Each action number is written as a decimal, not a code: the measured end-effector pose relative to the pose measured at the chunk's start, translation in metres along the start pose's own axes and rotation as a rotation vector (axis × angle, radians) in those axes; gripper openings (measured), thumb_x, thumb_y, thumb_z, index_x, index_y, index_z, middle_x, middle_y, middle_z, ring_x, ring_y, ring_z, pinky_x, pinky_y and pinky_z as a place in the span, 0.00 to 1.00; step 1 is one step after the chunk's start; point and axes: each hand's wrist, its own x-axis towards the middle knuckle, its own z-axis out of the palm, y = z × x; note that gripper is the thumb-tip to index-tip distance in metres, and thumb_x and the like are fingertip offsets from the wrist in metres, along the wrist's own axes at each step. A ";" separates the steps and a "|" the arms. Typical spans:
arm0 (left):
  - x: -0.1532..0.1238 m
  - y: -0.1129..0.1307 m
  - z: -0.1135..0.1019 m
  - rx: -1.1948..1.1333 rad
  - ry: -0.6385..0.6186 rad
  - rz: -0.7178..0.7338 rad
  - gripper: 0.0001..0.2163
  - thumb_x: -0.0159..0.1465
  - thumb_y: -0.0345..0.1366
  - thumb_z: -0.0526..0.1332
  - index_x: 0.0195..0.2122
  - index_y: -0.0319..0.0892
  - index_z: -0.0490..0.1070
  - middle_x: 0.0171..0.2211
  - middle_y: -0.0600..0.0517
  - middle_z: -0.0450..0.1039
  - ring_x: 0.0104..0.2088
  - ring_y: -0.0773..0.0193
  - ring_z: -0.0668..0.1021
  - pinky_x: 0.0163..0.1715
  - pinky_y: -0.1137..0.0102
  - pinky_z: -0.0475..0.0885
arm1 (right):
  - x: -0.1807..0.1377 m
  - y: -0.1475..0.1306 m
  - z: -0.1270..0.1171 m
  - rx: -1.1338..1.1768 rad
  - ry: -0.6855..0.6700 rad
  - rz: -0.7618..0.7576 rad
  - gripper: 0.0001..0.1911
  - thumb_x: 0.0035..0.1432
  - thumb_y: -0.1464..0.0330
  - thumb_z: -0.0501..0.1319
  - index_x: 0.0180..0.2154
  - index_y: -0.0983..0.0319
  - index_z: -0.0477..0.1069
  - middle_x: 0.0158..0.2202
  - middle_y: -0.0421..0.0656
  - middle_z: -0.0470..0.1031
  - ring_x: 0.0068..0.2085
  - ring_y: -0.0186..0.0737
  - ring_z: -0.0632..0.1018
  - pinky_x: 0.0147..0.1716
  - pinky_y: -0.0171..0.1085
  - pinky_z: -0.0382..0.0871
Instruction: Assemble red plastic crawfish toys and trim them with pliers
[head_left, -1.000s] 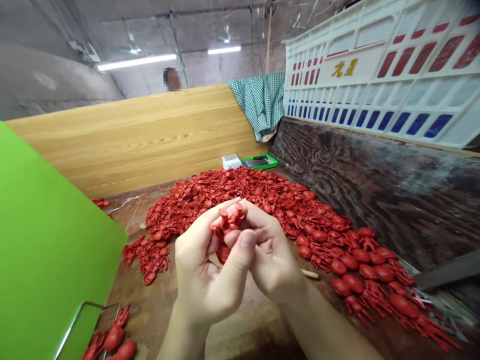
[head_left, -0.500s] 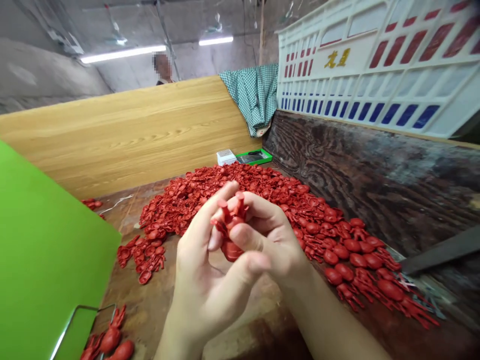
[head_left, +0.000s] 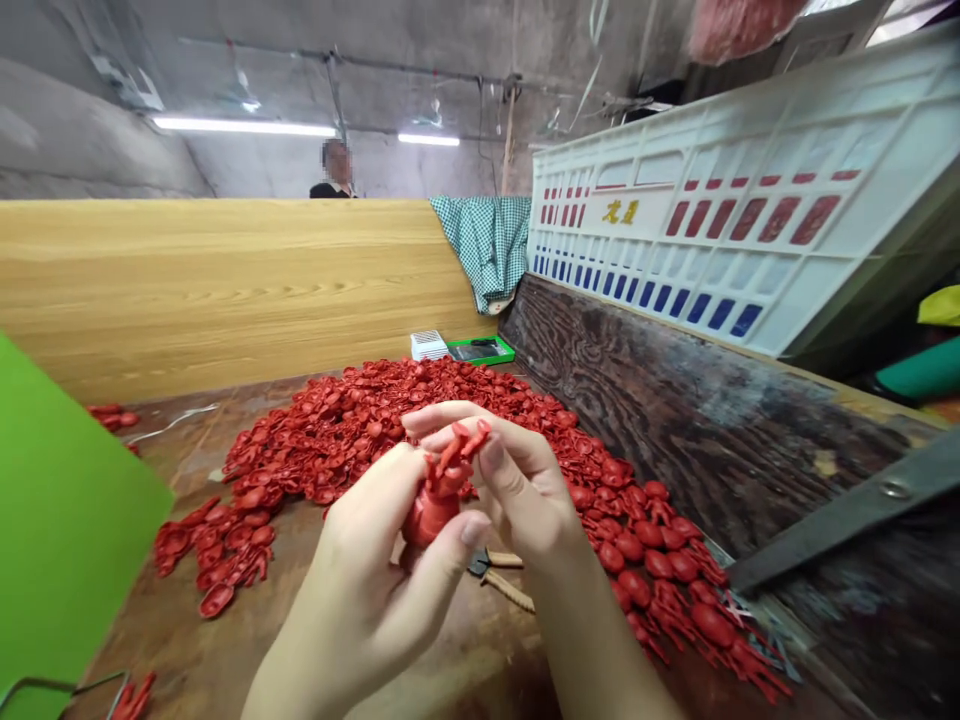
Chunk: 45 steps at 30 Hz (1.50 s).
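A small red plastic figure [head_left: 433,512] with a rounded body and thin limbs is held up in front of me. My left hand [head_left: 360,570] is closed around the rounded body, thumb along its near side. The fingers of my right hand [head_left: 538,500] are closed on the limbs at the top, and the palm side hides part of the grip. Below my hands a pair of pliers [head_left: 504,588] with tan handles lies on the table, partly covered by my right wrist. Behind them spreads a large pile of similar red plastic parts [head_left: 322,430].
A green panel [head_left: 67,530] stands at left beside a bent metal wire. Wooden boards [head_left: 225,290] close off the back and right. A white crate [head_left: 720,220] rests on the right board, near a checked cloth [head_left: 487,245]. A small green tray [head_left: 480,350] sits behind the pile. Another person is beyond the board.
The view has tilted up and shifted right. My right fingers have moved onto the figure's limbs, and its body sits lower in my left hand. The pliers have come into sight.
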 end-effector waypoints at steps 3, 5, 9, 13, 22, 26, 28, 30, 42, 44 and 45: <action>-0.001 -0.005 -0.008 0.094 0.029 -0.002 0.08 0.70 0.37 0.65 0.49 0.46 0.72 0.33 0.55 0.75 0.29 0.68 0.77 0.31 0.75 0.72 | 0.000 -0.010 -0.007 -0.127 0.018 -0.040 0.11 0.71 0.61 0.65 0.51 0.53 0.82 0.51 0.45 0.83 0.53 0.43 0.82 0.56 0.44 0.78; -0.004 -0.008 -0.015 0.173 0.037 0.020 0.15 0.69 0.44 0.68 0.53 0.47 0.72 0.38 0.54 0.81 0.31 0.66 0.81 0.32 0.75 0.74 | -0.002 -0.020 -0.010 -0.194 -0.004 -0.060 0.11 0.67 0.62 0.70 0.50 0.54 0.82 0.49 0.44 0.84 0.51 0.43 0.83 0.54 0.42 0.79; -0.014 -0.006 -0.028 0.235 0.060 0.047 0.22 0.65 0.57 0.68 0.53 0.52 0.73 0.39 0.56 0.84 0.31 0.65 0.85 0.30 0.77 0.75 | -0.009 -0.040 -0.003 -0.287 -0.043 -0.098 0.17 0.57 0.66 0.78 0.48 0.56 0.82 0.43 0.43 0.85 0.43 0.41 0.85 0.45 0.38 0.81; -0.028 0.009 -0.037 0.205 0.175 0.017 0.26 0.62 0.60 0.69 0.57 0.53 0.74 0.35 0.57 0.82 0.29 0.66 0.83 0.32 0.76 0.77 | -0.020 -0.056 0.021 -0.398 -0.059 -0.269 0.15 0.56 0.71 0.78 0.45 0.57 0.81 0.40 0.44 0.85 0.42 0.42 0.85 0.44 0.39 0.80; -0.049 0.044 -0.042 0.278 0.192 0.086 0.18 0.69 0.36 0.65 0.60 0.52 0.71 0.52 0.50 0.82 0.48 0.61 0.86 0.49 0.75 0.80 | -0.050 -0.075 0.033 -0.562 0.009 -0.230 0.15 0.61 0.72 0.73 0.49 0.54 0.77 0.45 0.43 0.85 0.45 0.42 0.86 0.46 0.36 0.81; -0.047 0.048 -0.041 0.232 0.173 0.106 0.16 0.70 0.35 0.61 0.59 0.52 0.69 0.47 0.51 0.82 0.45 0.63 0.86 0.44 0.78 0.81 | -0.048 -0.078 0.035 -0.759 -0.022 -0.309 0.19 0.61 0.70 0.73 0.52 0.51 0.77 0.45 0.40 0.86 0.44 0.39 0.86 0.47 0.32 0.80; -0.048 0.046 -0.041 0.209 0.167 0.111 0.17 0.71 0.37 0.60 0.61 0.52 0.68 0.47 0.50 0.82 0.46 0.61 0.85 0.44 0.76 0.81 | -0.044 -0.078 0.036 -0.753 -0.049 -0.331 0.17 0.62 0.70 0.73 0.52 0.51 0.78 0.44 0.38 0.86 0.43 0.37 0.86 0.47 0.30 0.80; -0.048 0.044 -0.042 0.200 0.129 0.078 0.17 0.72 0.36 0.60 0.61 0.53 0.67 0.49 0.50 0.81 0.46 0.61 0.85 0.45 0.74 0.81 | -0.040 -0.077 0.036 -0.729 -0.070 -0.330 0.14 0.63 0.69 0.72 0.50 0.53 0.78 0.43 0.38 0.87 0.43 0.36 0.86 0.47 0.29 0.80; -0.031 0.034 -0.029 0.061 -0.007 0.036 0.13 0.74 0.31 0.56 0.59 0.48 0.63 0.40 0.52 0.78 0.35 0.65 0.82 0.34 0.74 0.76 | -0.031 -0.053 0.018 -0.551 -0.072 -0.271 0.11 0.63 0.73 0.71 0.46 0.56 0.80 0.40 0.41 0.87 0.41 0.38 0.87 0.42 0.34 0.82; -0.031 0.034 -0.028 0.071 0.014 0.054 0.13 0.74 0.31 0.56 0.58 0.47 0.64 0.42 0.50 0.78 0.36 0.63 0.82 0.35 0.73 0.76 | -0.030 -0.052 0.017 -0.504 -0.075 -0.256 0.09 0.63 0.73 0.70 0.45 0.57 0.79 0.39 0.42 0.87 0.39 0.39 0.86 0.41 0.34 0.82; -0.031 0.033 -0.027 0.076 0.026 0.059 0.12 0.74 0.31 0.56 0.57 0.47 0.64 0.42 0.49 0.78 0.37 0.63 0.81 0.35 0.72 0.76 | -0.029 -0.051 0.017 -0.487 -0.076 -0.250 0.09 0.64 0.73 0.70 0.45 0.57 0.79 0.40 0.42 0.87 0.40 0.39 0.86 0.41 0.35 0.82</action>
